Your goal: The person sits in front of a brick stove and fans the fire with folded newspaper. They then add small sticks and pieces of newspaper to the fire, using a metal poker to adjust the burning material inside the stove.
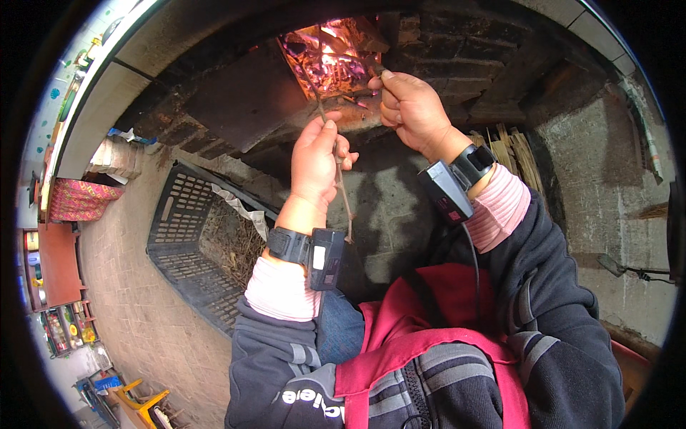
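Note:
My left hand (pixel 320 158) grips a thin, crooked twig (pixel 345 204). The twig's upper end reaches up to the mouth of a brick stove, and its lower end hangs below my palm. To the right and higher, my right hand (pixel 410 104) pinches the end of a dark stick (pixel 375 67), which points into the firebox; its far part is hard to make out against the flames. Bright flames and glowing embers (pixel 335 61) fill the firebox opening, just beyond both hands. A dark metal plate (pixel 236 91) stands left of the opening.
A black plastic crate (pixel 185 209) holding dry twigs (pixel 230 236) sits on the floor at left. Split firewood (pixel 514 153) leans by the wall beyond my right wrist. Soot-dark bricks (pixel 455 59) frame the fire's right side. A yellow stool (pixel 142 402) is at lower left.

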